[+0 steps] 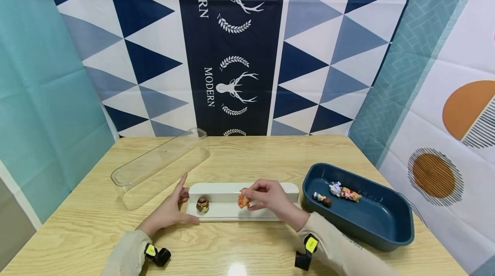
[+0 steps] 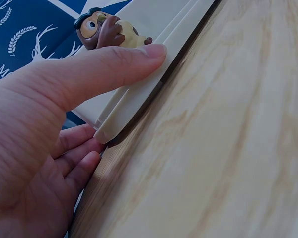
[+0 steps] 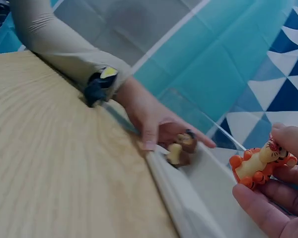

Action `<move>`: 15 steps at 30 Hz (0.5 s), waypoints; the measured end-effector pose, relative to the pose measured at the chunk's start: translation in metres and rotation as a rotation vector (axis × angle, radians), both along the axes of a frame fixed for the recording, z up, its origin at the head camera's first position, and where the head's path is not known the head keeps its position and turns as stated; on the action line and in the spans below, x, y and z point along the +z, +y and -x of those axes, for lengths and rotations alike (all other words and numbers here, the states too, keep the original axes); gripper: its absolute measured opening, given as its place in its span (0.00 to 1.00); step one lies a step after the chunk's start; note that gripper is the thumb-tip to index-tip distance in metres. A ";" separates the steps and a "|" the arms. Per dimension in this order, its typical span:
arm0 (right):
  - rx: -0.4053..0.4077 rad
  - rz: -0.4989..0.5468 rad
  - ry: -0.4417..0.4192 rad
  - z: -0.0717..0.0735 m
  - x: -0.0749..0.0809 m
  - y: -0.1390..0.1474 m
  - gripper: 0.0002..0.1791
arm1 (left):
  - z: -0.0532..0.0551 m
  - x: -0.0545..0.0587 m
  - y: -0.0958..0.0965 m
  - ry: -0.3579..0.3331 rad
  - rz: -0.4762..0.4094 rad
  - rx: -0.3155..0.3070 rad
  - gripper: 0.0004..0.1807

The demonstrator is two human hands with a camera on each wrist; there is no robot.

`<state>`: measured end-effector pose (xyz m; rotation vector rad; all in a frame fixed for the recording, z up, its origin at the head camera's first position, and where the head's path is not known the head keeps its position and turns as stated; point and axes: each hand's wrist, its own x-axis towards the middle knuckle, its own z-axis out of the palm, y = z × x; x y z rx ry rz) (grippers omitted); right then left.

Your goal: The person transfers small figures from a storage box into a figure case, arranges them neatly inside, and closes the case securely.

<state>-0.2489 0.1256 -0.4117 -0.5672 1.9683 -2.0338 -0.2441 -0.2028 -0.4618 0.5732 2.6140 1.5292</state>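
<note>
Triangle-patterned cloth (image 1: 151, 56) hangs beyond the back edge of the tabletop (image 1: 255, 155); roughly midway between its left and right edges, the right hand (image 1: 270, 197) pinches an orange tiger figure (image 1: 242, 200) over a white tray (image 1: 222, 210); the left hand (image 1: 173, 210) spreads wide, thumb touching the tray's front rim beside an owl figure (image 1: 202, 204); fingers partly cover the tiger figure; the right wrist view cuts off the right hand.

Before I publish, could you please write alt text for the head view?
A person's right hand pinches an orange figurine at a white tray; the left hand holds its left end near an owl figurine. At left stands a clear container; at right, a blue basin holds more figurines.
</note>
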 end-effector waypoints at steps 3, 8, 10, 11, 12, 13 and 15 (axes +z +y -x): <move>0.021 -0.022 0.035 -0.002 -0.006 -0.012 0.10 | -0.001 0.001 -0.002 -0.006 -0.002 0.010 0.76; -0.001 -0.052 0.103 -0.003 -0.009 -0.026 0.12 | -0.001 0.000 -0.003 -0.013 -0.002 0.003 0.76; -0.033 -0.083 0.145 -0.004 -0.011 -0.031 0.11 | -0.001 -0.001 -0.003 -0.007 0.004 -0.005 0.76; -0.051 -0.107 0.174 -0.003 -0.012 -0.033 0.10 | 0.000 -0.001 -0.003 -0.006 0.005 -0.008 0.76; -0.068 -0.134 0.208 -0.003 -0.014 -0.036 0.10 | 0.000 -0.002 -0.003 -0.005 0.004 -0.006 0.76; -0.086 -0.159 0.243 -0.003 -0.016 -0.038 0.09 | 0.000 -0.002 -0.003 -0.006 0.002 -0.007 0.76; -0.110 -0.202 0.319 -0.003 -0.019 -0.042 0.08 | 0.001 -0.002 -0.002 -0.014 -0.007 -0.008 0.76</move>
